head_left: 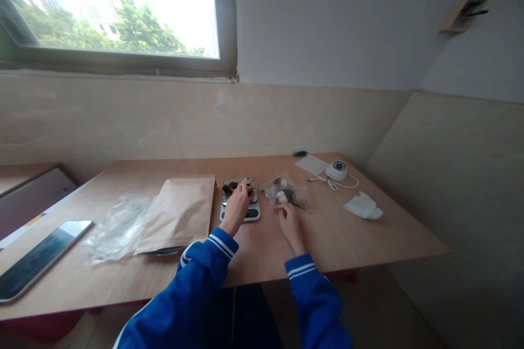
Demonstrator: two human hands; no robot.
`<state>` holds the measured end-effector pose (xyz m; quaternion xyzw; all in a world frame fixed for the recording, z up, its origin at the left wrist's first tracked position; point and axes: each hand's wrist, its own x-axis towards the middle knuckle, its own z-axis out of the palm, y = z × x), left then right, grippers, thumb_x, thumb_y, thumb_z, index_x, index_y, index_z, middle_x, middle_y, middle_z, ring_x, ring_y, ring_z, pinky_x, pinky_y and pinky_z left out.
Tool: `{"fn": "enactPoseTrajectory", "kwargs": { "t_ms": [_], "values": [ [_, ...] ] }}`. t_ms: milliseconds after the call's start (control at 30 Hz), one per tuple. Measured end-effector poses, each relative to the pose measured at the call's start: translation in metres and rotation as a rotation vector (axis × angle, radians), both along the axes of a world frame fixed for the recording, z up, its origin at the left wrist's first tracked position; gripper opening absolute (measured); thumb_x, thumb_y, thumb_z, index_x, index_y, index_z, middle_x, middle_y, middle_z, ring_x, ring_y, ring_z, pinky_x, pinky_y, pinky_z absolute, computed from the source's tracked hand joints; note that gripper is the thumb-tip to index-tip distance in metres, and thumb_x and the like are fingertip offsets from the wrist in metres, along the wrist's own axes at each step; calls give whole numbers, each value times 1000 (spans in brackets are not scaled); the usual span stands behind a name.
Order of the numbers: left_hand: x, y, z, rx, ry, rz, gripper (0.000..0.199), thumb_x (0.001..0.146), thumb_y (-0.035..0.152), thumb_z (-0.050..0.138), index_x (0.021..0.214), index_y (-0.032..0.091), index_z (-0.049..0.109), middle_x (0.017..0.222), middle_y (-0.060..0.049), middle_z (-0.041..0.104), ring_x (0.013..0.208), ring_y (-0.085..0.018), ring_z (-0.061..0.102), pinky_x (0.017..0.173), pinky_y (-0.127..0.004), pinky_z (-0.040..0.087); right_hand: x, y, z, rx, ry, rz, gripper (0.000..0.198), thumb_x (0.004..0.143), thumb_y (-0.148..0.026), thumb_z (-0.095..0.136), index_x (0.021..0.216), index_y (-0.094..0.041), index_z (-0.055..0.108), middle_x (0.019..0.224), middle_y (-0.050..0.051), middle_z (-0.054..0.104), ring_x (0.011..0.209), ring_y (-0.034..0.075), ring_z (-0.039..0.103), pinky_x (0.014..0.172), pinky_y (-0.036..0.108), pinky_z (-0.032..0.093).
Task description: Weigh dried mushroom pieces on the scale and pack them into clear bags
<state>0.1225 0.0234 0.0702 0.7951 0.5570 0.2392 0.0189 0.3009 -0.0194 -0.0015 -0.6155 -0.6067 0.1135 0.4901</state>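
A small white kitchen scale (256, 214) stands mid-table, its platform covered with dark and pale pieces that look like dried mushrooms (230, 187). Above them is my left hand (237, 206), fingers bent together and pressed on the pieces; its fingertips are partly hidden. Just right of the scale lie clear plastic bags (301, 194) holding similar dark and pale pieces, one overlapping another. My right hand (290, 223) has curled fingers at the near left edge of the closer bag, closed on that edge.
Left of the scale lie a brown paper pouch (184, 210), crumpled clear plastic (118, 229) and a phone (41, 259). To the right are a white dome camera (336, 170) with its cable, a paper sheet (311, 165), a green-handled tool (300, 154) and a crumpled tissue (363, 206).
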Motion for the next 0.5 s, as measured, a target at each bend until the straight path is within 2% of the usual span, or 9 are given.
{"fn": "enactPoseTrajectory", "kwargs": {
  "t_ms": [133,267,367,500],
  "values": [
    [-19,-18,9,84,-140,26,21,91,31,43,104,15,49,100,-11,59,88,-20,60,73,-30,47,0,-1,1,-10,5,-1,27,78,-13,40,76,-17,66,83,8,63,81,21,58,78,33,44],
    [-67,-56,16,193,-125,121,25,92,33,37,100,16,53,94,-9,59,89,-23,57,81,-36,45,0,-2,0,-10,14,-1,26,78,-12,39,76,-18,65,82,8,62,82,20,58,78,32,43],
    [-106,-88,10,201,-31,275,32,89,38,41,109,18,54,111,-12,57,102,-29,54,89,-44,41,0,-3,0,-8,14,3,26,79,-14,39,75,-19,64,82,7,62,82,21,57,78,32,43],
    [-140,-110,-11,118,59,291,42,88,42,41,124,21,48,135,-15,46,125,-33,42,98,-49,35,1,-5,1,-25,1,8,26,78,-15,39,75,-20,64,84,8,63,85,22,57,78,33,43]
  ]
}}
